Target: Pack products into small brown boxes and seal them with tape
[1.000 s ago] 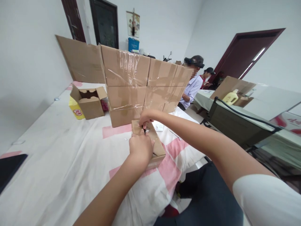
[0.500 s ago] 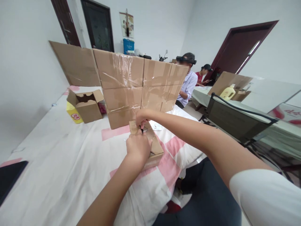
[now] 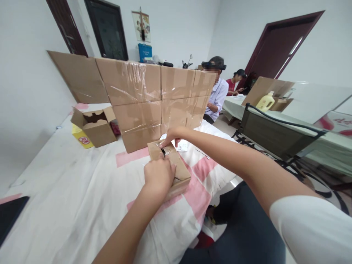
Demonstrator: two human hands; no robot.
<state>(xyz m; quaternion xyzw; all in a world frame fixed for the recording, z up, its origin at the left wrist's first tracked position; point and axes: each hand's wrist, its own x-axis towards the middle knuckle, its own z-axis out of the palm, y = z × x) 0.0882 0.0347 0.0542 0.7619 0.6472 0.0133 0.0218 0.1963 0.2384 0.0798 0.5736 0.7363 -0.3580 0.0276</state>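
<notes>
A small, long cardboard box (image 3: 181,169) lies on the cloth in front of me, with clear tape and a dark slit or small black thing in its top. My left hand (image 3: 158,171) rests over the near left part of this box, fingers bent onto its top and fingertips at the dark spot. At the far end, my right hand (image 3: 172,135) bends down over the box, one digit pressed beside the dark spot and the other fingers curled at the right edge. Whether either hand pinches tape or a flap is too small to tell.
A tall wall of taped cardboard (image 3: 137,86) stands behind the box. To the left are an open carton (image 3: 100,132) and a yellow pack (image 3: 82,138). A printed paper (image 3: 181,146) and a thin stick-like thing (image 3: 202,154) lie right. Two people sit beyond.
My right hand has shifted slightly right and opened away from the dark spot, where both hands met before. The left hand stays on the box. The thin stick-like thing now shows.
</notes>
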